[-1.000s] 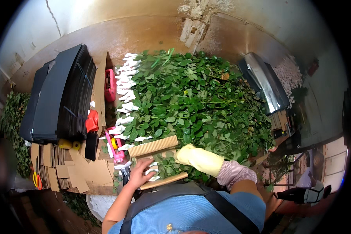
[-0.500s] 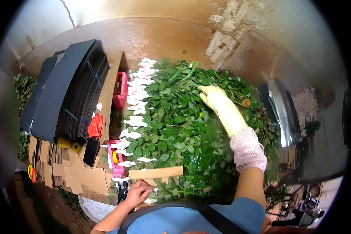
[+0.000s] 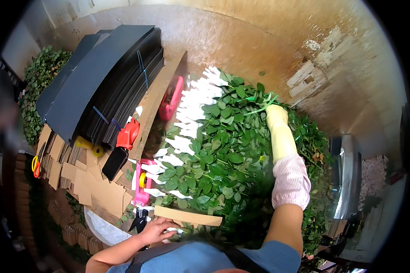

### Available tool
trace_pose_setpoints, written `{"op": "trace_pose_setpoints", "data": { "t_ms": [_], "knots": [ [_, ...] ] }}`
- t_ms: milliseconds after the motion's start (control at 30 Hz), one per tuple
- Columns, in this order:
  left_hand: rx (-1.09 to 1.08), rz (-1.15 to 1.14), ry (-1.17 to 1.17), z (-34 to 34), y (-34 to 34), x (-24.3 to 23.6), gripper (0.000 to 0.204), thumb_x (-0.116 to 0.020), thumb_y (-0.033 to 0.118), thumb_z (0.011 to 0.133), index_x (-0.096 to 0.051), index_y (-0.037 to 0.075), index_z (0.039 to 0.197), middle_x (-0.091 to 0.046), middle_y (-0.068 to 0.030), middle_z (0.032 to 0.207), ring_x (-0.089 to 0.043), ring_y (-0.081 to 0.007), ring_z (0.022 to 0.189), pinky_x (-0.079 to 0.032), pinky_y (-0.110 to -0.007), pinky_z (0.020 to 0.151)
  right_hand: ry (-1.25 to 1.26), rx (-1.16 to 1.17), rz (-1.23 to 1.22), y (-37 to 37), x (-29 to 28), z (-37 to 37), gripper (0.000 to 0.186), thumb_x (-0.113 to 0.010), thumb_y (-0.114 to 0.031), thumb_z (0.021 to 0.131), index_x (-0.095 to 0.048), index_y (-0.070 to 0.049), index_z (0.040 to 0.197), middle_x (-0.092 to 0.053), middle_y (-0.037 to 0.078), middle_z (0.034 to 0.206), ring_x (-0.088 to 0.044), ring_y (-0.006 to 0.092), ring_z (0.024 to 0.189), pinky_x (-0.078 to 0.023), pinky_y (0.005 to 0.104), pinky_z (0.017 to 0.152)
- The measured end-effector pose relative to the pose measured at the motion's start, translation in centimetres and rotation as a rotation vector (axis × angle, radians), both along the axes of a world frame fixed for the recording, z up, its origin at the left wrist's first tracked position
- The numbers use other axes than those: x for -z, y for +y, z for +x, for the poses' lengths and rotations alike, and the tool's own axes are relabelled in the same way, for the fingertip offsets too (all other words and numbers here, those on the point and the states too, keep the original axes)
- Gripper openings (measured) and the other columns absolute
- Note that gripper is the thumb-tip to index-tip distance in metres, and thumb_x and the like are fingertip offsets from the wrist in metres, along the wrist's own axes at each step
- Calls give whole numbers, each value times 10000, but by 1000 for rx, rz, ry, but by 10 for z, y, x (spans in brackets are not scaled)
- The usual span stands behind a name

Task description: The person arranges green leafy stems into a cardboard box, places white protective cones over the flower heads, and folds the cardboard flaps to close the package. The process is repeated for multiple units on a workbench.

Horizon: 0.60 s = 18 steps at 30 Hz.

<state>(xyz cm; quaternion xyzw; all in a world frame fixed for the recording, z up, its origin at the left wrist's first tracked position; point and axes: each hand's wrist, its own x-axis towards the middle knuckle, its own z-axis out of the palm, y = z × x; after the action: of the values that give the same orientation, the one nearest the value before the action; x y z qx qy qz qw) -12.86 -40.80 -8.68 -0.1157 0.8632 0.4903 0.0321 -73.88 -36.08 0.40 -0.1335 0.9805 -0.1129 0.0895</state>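
Note:
Leafy green stems (image 3: 234, 157) lie in a broad pile, their heads wrapped in white sleeves (image 3: 198, 102) along its left side. My right hand (image 3: 277, 116), in a pale yellow glove with a striped pink cuff, reaches to the far right of the pile beside a green tie (image 3: 262, 107). Its fingertips are hidden among the leaves. Close to my body, my left hand (image 3: 156, 231) is bare, with thumb and fingers closed around a white-sleeved flower head (image 3: 174, 230). A strip of corrugated cardboard (image 3: 189, 216) lies just beyond it on the stems.
At left stands a strapped stack of dark sheets (image 3: 100, 77), with cardboard pieces (image 3: 93, 186) and orange-handled scissors (image 3: 36, 166) nearer. A cardboard divider (image 3: 161, 100), pink tape dispensers (image 3: 171, 98) and a black stapler-like tool (image 3: 140, 218) line the pile's left. A silvery roll (image 3: 346, 177) is at right.
My right hand has moved farther into the leaves, toward the green tie. My left hand has closed on a white-sleeved head beside the cardboard strip. The view has turned and shifted.

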Motion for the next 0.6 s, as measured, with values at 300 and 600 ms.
{"op": "trace_pose_setpoints", "data": {
  "t_ms": [300, 600],
  "knots": [
    [-19, 7, 66, -3, 0, 1, 272, -783, 217, 871, -773, 158, 1136, -652, -66, 1025, -654, -274, 930, -541, -386, 799, 1158, -600, -87, 77, -142, 110, 438, -543, -13, 898, -646, -118, 1311, -707, 94, 1097, -704, 301, 906, -574, 431, 769],
    [-53, -20, 137, -5, 3, 4, 233, -796, 174, 870, -779, 112, 1094, -639, -77, 991, -659, -245, 854, -557, -351, 721, 50, -572, 534, 117, 66, 225, 657, -454, -160, 1012, -251, -144, 1637, -277, 136, 1698, -346, 312, 1530, -307, 394, 1248]
  ]
}}
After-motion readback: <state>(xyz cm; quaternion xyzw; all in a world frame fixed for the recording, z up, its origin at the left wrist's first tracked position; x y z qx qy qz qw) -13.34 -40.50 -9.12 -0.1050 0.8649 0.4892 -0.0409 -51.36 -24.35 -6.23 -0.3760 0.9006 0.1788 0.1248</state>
